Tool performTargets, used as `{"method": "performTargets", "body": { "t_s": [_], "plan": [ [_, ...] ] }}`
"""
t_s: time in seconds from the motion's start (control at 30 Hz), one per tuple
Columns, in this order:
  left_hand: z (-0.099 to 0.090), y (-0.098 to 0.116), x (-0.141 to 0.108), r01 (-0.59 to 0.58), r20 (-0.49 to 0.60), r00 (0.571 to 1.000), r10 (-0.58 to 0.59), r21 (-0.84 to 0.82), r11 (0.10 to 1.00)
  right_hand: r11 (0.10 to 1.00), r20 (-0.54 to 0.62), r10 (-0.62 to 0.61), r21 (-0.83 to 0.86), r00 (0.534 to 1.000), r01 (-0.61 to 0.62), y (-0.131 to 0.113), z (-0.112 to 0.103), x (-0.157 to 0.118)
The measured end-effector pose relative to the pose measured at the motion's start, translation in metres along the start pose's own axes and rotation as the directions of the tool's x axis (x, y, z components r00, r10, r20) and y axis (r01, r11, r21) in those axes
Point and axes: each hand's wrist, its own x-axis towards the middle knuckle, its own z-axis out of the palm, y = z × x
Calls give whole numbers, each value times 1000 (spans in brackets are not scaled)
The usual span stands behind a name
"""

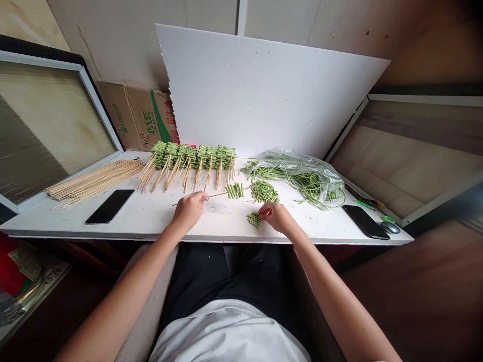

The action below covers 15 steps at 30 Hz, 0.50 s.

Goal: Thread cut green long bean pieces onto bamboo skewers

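Note:
My left hand [191, 208] is closed on a thin wooden skewer [217, 194], which points right and carries several short green bean pieces [235, 190] side by side near its tip. My right hand [274, 216] has its fingers pinched at a small group of cut bean pieces [254, 219] near the table's front edge; whether a piece is between the fingertips is too small to tell. Just behind it lies a larger pile of cut beans [264, 191]. Stacked skewers of beans [194, 156] stand in a row at the back, their sticks toward me.
Loose skewers [94, 182] and a phone [109, 206] lie on the left of the white table [151, 221]. Long beans in a plastic bag [311, 178] sit back right, near another phone [365, 221] and a dark round object [390, 227]. A white board [264, 90] leans behind.

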Motion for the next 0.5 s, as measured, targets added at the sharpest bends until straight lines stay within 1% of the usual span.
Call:
{"method": "performTargets", "body": {
  "t_s": [0.07,0.17,0.23,0.3,0.37,0.43,0.5],
  "plan": [
    [0,0,0,-11,-2,1000,11,-3,1000,1000,-56,-3,28,998,4,0,-2,1],
    [0,1,0,-17,-2,1000,17,-5,1000,992,-166,-47,111,985,66,3,-7,3],
    [0,1,0,-16,1,1000,16,-8,1000,976,-223,-50,195,973,95,6,-11,5],
    [-1,2,0,-13,7,1000,14,-12,1000,943,-245,-19,317,969,98,8,-14,6],
    [-1,4,0,-13,14,1000,14,-20,1000,874,-217,45,481,975,67,10,-17,7],
    [-2,6,0,-17,17,1000,18,-28,999,769,-152,92,639,984,27,10,-18,7],
    [-2,8,-1,-25,16,1000,25,-32,999,651,-85,102,759,991,-2,8,-20,6]
  ]
}}
